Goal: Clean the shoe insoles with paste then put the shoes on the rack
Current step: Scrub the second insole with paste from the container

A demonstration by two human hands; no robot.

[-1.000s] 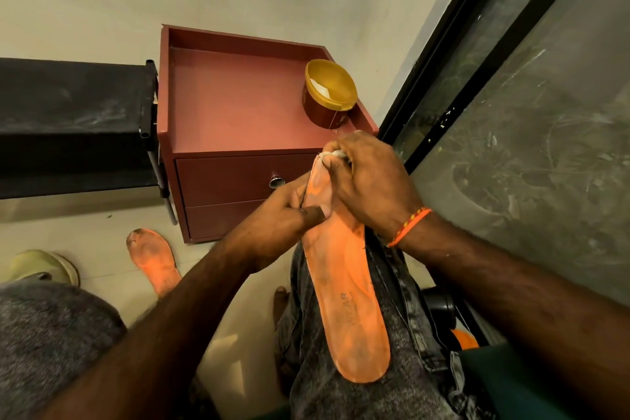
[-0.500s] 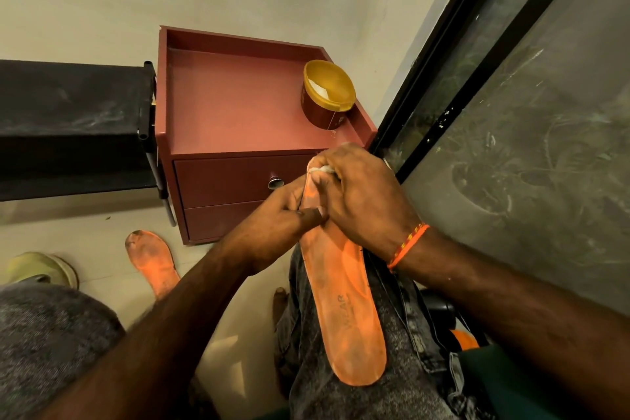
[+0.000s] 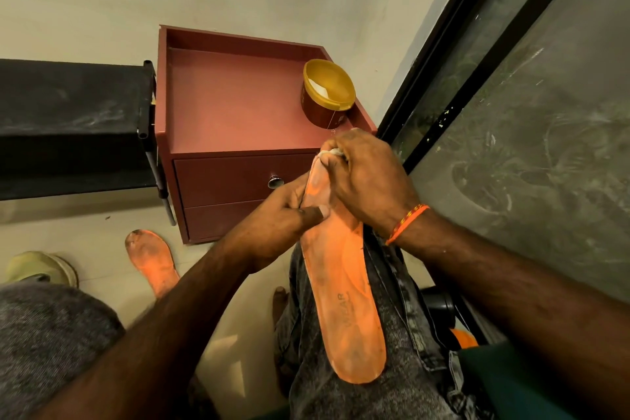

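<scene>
Two hands: both on one orange insole (image 3: pixel 344 300) lying along the thigh
Left hand (image 3: pixel 289 211): fingers curled, pinching the insole's edge just below the toe
Right hand (image 3: pixel 368 177): closed around a white cloth (image 3: pixel 332 152), pressed on the toe
Change: right hand has slid slightly back toward the toe tip; scrubbing continues
Second insole (image 3: pixel 151 259): on the floor, left of the left hand
Paste tub (image 3: pixel 327 95): open, just beyond the right hand
</scene>
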